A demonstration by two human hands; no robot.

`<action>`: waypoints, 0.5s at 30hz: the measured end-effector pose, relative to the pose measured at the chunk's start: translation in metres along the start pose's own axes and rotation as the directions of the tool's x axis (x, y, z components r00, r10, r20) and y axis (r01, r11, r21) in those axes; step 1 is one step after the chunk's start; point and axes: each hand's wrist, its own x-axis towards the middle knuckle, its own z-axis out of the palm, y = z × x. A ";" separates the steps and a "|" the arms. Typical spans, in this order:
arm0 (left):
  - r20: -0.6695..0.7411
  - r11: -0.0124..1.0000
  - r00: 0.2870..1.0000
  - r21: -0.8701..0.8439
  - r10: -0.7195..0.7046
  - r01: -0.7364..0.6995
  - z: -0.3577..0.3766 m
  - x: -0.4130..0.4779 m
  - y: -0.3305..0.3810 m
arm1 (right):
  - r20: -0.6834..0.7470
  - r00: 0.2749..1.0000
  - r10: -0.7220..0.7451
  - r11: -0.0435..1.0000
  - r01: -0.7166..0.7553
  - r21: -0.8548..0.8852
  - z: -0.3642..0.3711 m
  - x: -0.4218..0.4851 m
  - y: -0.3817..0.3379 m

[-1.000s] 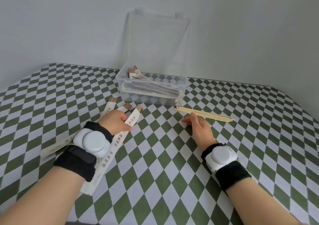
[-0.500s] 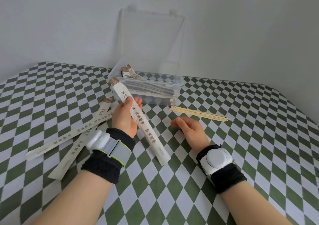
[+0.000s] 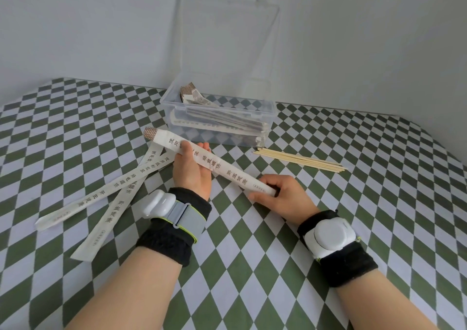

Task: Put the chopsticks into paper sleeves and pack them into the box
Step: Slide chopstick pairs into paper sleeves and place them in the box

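You had one table (image 3: 75,132) under both hands, covered in a green and white checked cloth. One clear box (image 3: 267,117) stood just past your left hand (image 3: 192,170), with its lid (image 3: 227,39) up against the wall. A pile of filled sleeves (image 3: 222,121) lay inside it. They overlapped, so I could not count them.

There were three paper sleeves outside the box. You held one sleeve (image 3: 227,171) up between your two hands. Your left hand gripped it near the far end, thumb on top and fingers under it. Your right hand (image 3: 283,198) had its fingers curled round the near end. I could not tell if anything was inside that sleeve. The two loose sleeves (image 3: 111,217) lay flat on the cloth to the left of your left hand, crossing each other near their far ends.

One small bunch of bare chopsticks (image 3: 300,159) lay on the cloth past your right hand, apart from it. The sticks were too thin and close to count.

You wore two wrist bands, each with one white puck (image 3: 328,236).
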 end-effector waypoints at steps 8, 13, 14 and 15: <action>0.367 0.911 0.869 0.361 -0.334 0.198 0.006 -0.014 -0.016 | -0.203 0.979 0.022 0.983 0.016 0.185 -0.003 -0.001 -0.003; 0.332 0.873 0.865 0.440 -0.376 0.211 0.005 -0.016 -0.017 | -0.346 0.927 -0.144 0.990 0.137 -0.044 0.001 0.005 0.011; 0.326 0.885 0.875 0.418 -0.358 0.207 0.006 -0.016 -0.017 | -0.343 0.922 -0.178 0.984 0.164 -0.071 0.002 0.005 0.011; 0.321 0.899 0.884 0.387 -0.339 0.204 0.006 -0.015 -0.016 | -0.333 0.923 -0.193 0.981 0.181 -0.067 0.002 0.005 0.011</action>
